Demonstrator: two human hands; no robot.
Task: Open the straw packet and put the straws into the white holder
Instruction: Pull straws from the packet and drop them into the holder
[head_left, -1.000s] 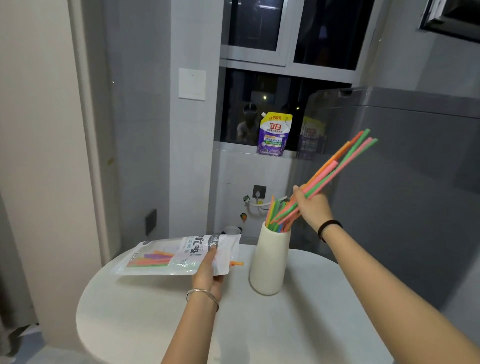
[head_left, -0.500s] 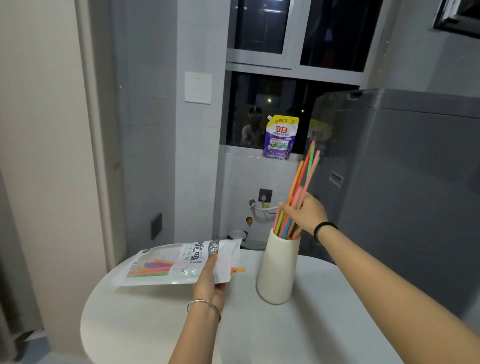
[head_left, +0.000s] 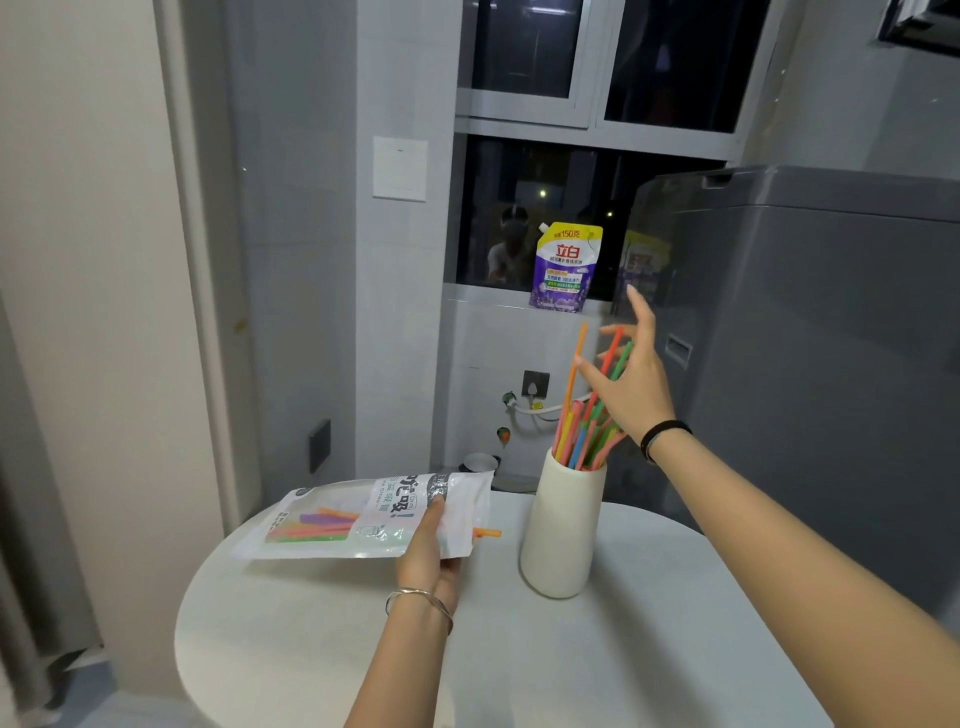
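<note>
several straws (head_left: 571, 431) stand in the white holder (head_left: 563, 530), right hand (head_left: 634, 389) splayed open beside them, left hand (head_left: 427, 555) gripping the packet (head_left: 337, 514).

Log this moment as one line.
right hand fingers spread at straws in white holder | left hand holds straw packet | packet not empty

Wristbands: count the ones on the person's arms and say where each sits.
2. A silver bangle circles the left wrist, behind the left hand gripping the straw packet. A black band circles the right wrist, by the straws in the white holder. None looks hidden.
</note>
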